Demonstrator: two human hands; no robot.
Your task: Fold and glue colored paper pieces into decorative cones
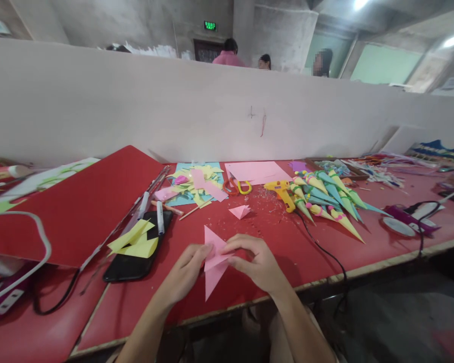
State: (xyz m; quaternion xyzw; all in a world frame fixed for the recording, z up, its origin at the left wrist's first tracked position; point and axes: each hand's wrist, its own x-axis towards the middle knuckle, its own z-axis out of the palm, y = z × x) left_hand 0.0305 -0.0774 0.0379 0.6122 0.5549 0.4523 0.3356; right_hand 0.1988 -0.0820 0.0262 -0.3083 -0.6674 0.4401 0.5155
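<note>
A partly folded pink paper point(215, 282) with pointed upper and lower corners is held between my hands above the red table point(283, 257). My left hand point(187, 267) pinches its left edge, thumb on top. On the right side, the thumb and fingers of my right hand point(253, 259) are closed on a folded flap. Just beyond my hands lies a small folded pink piece point(240, 212). Red-and-yellow-handled scissors point(237, 188) rest behind it, and a yellow glue gun point(281, 193) lies to their right.
Left: black phone point(130, 266) under yellow paper strips point(134, 242) and a marker point(160, 218); large red sheet point(83, 212). Behind: paper scraps point(196, 184), pink sheet point(257, 173). Right: paper cones point(333, 196), black cable point(321, 242), purple power strip point(412, 220). A white partition point(174, 111) stands behind; people beyond.
</note>
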